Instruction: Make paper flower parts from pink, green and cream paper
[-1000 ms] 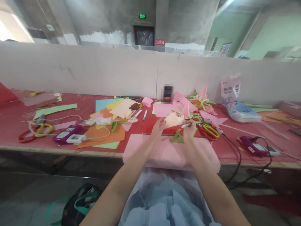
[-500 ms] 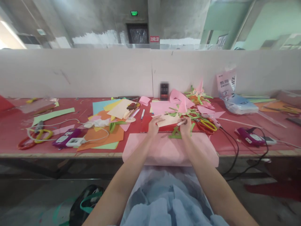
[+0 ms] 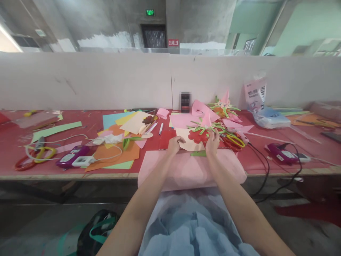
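A cream paper sheet (image 3: pixel 188 140) lies at the table's front, over the pink padded cloth's back edge. On its right part is a red flower-shaped paper cutout (image 3: pixel 196 136). My left hand (image 3: pixel 174 145) pinches the sheet's left edge, thumb on top. Close to the right edge is my right hand (image 3: pixel 212 143), fingers raised and apart, with nothing visible in it. A green paper strip (image 3: pixel 198 153) sits just below the sheet. Right behind it stands a paper figure with a pink cone (image 3: pixel 206 120) and green strips.
Red-and-yellow scissors (image 3: pixel 234 141) lie right of my right hand. Coloured papers (image 3: pixel 114 151), a white pen (image 3: pixel 161 128) and a purple device (image 3: pixel 72 156) are to the left. Another purple device (image 3: pixel 282 153) with a black cable and a plastic pack (image 3: pixel 271 117) are to the right.
The cream sheet has turned and come down flatter, and the red flower cutout now shows on it. The pen in my right hand is no longer visible, and its fingers have spread.
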The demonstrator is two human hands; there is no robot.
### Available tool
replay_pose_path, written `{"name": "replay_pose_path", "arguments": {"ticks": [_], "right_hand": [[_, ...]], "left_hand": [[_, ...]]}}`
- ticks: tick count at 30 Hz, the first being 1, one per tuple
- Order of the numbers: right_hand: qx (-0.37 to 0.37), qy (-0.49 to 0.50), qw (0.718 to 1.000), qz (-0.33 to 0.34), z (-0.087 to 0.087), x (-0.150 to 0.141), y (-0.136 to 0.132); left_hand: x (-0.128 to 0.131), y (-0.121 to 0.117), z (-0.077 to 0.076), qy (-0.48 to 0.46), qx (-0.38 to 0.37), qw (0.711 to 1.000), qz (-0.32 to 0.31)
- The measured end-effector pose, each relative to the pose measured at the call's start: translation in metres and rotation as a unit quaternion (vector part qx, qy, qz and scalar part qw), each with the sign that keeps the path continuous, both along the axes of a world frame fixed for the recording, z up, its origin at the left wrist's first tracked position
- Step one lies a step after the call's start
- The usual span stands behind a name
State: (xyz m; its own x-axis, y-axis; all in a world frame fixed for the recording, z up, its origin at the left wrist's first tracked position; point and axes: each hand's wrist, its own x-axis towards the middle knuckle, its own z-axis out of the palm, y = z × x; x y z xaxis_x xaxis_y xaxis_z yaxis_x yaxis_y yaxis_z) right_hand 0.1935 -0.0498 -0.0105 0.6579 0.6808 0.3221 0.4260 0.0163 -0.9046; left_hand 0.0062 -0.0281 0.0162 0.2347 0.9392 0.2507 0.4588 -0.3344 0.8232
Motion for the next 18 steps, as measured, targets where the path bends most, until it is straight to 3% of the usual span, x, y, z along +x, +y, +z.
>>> {"name": "replay_pose_path", "arguments": {"ticks": [6,12,18], "right_hand": [[-0.058,0.054,0.996,-0.05,0.0052,-0.0033,-0.0019],[-0.009,0.129,0.991,0.014,0.0025,-0.0054,-0.0012],[-0.069,0.096,0.992,0.035,-0.0012,0.0002,-0.0018]], "left_hand": [[0.0004,-0.0005,-0.0033,0.01,0.02,1.0,-0.013],[0.0002,-0.0021,-0.0028,0.037,0.027,0.998,-0.037],[0.0002,0.002,-0.0022,-0.024,-0.017,1.0,0.004]]}}
